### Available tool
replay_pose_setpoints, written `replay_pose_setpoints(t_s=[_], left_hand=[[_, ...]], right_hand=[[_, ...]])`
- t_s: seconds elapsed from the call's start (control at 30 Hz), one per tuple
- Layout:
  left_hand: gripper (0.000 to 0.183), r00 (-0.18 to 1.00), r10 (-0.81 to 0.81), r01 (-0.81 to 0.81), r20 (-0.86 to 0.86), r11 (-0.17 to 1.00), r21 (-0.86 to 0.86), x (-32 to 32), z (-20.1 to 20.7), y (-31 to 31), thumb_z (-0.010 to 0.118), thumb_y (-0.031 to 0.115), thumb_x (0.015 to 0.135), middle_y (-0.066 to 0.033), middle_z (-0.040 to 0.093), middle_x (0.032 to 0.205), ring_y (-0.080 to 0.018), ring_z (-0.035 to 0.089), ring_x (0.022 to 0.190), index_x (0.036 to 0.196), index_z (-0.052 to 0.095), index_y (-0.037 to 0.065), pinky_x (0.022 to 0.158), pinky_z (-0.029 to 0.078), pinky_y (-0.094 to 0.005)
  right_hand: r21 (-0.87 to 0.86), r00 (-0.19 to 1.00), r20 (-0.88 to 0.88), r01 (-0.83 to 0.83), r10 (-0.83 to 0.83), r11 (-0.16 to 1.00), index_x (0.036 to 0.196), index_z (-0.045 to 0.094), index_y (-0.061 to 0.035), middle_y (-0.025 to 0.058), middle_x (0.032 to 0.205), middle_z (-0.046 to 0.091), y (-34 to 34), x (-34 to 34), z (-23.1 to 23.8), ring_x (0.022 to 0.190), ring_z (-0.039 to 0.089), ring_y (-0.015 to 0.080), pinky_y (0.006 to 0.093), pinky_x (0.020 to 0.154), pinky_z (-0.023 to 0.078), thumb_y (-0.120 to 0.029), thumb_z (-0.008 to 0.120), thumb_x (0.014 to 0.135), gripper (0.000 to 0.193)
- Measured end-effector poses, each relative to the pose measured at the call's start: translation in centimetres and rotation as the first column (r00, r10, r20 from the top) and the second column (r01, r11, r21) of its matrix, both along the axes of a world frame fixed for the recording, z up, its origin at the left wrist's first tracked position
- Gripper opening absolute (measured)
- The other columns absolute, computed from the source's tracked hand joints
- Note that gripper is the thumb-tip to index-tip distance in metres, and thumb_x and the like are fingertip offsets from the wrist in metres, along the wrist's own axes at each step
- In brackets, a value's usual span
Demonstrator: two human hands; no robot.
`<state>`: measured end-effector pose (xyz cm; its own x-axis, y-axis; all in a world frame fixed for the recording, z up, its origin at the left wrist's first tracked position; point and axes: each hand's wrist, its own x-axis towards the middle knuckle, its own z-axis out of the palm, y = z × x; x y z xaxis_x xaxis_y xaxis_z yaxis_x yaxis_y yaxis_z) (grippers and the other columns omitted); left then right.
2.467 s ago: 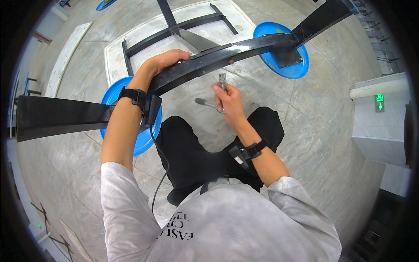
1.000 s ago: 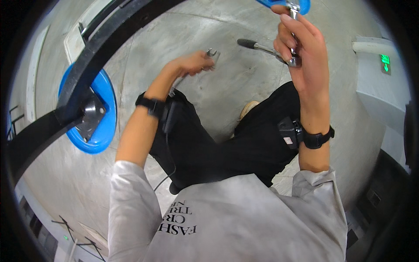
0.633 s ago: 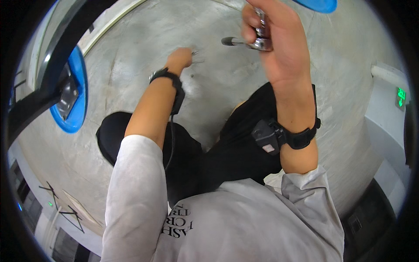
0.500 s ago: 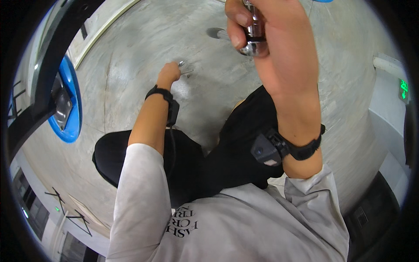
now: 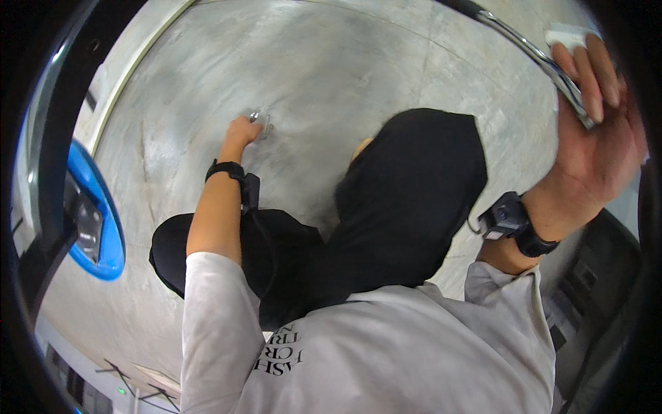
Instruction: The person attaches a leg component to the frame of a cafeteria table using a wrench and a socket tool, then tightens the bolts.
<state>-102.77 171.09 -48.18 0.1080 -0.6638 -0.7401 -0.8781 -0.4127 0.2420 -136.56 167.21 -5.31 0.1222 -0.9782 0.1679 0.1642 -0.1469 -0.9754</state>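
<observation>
At the upper right, my right hand (image 5: 596,134) holds a long chrome bar tool (image 5: 531,52) with its fingers curled over one end. The bar runs up and left to a black section (image 5: 460,6), cut off by the top of the picture. My left hand (image 5: 244,129) reaches down by the grey floor (image 5: 331,76), its fingers closed around a small shiny metal piece (image 5: 254,115). Right beside its fingertips are small metal bits (image 5: 267,127), blurred and too small to name.
My bent legs in black trousers (image 5: 420,200) frame the near floor. A blue round-rimmed object (image 5: 114,238) with a dark middle stands at the left, behind a black curved bar (image 5: 41,179). A pale strip (image 5: 141,72) crosses the floor at the upper left.
My right hand has swung outward to the right with the chrome bar tool, whose length now shows. My left hand appears slightly left and lower, still closed on the small metal piece.
</observation>
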Motion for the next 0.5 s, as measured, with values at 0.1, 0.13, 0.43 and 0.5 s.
replay_pose_setpoints(t_s=[0.1, 0.13, 0.43, 0.5], left_hand=[[0.060, 0.981, -0.196, 0.196, 0.002, 0.980, -0.020, -3.5, 2.4, -1.6, 0.065, 0.049, 0.065, -0.0243, 0.061, 0.097, -0.0365, 0.058, 0.094, 0.097, 0.062, -0.003, 0.082, 0.046, -0.0407], [0.062, 0.974, -0.226, 0.226, 0.027, 0.974, -0.029, -3.0, 2.2, -1.8, 0.066, 0.051, 0.064, -0.0248, 0.061, 0.096, -0.0360, 0.059, 0.094, 0.091, 0.063, -0.005, 0.081, 0.047, -0.0403], [0.058, 0.950, -0.297, 0.297, 0.095, 0.955, 0.011, -4.9, 0.7, -1.6, 0.066, 0.049, 0.065, -0.0233, 0.063, 0.084, -0.0365, 0.062, 0.083, 0.083, 0.063, -0.006, 0.071, 0.048, -0.0421], [0.057, 0.946, -0.293, 0.296, 0.136, 0.955, 0.002, -6.7, 1.6, -2.2, 0.066, 0.048, 0.065, -0.0230, 0.063, 0.082, -0.0365, 0.062, 0.081, 0.082, 0.063, -0.007, 0.070, 0.048, -0.0422]], right_hand=[[0.044, 0.988, -0.004, 0.152, -0.152, 0.987, 0.088, 0.050, 0.0005, -0.0017, 0.060, 0.035, 2.1, -5.4, 0.8, 0.049, 0.034, 0.0085, 0.0327, 0.082, 0.040, -0.019, 0.037, 0.093, 0.024], [0.023, 0.957, -0.052, 0.286, -0.284, 0.958, 0.097, 0.053, 0.0028, -0.0031, 0.060, 0.034, 3.0, -6.9, -0.2, 0.049, 0.034, 0.0075, 0.0302, 0.079, 0.041, -0.018, 0.039, 0.093, 0.026], [0.545, 0.688, -0.714, 0.662, -0.129, 0.515, 0.080, 0.060, -0.0012, 0.0006, 0.051, 0.048, 14.3, -14.6, -20.5, 0.040, 0.046, 0.0101, 0.0252, 0.038, 0.036, -0.024, 0.059, 0.080, 0.023], [0.660, 0.736, -0.677, 0.616, -0.016, 0.430, 0.077, 0.060, -0.0013, 0.0009, 0.051, 0.048, 18.1, -15.3, -25.0, 0.040, 0.045, 0.0101, 0.0254, 0.038, 0.036, -0.025, 0.059, 0.079, 0.024]])
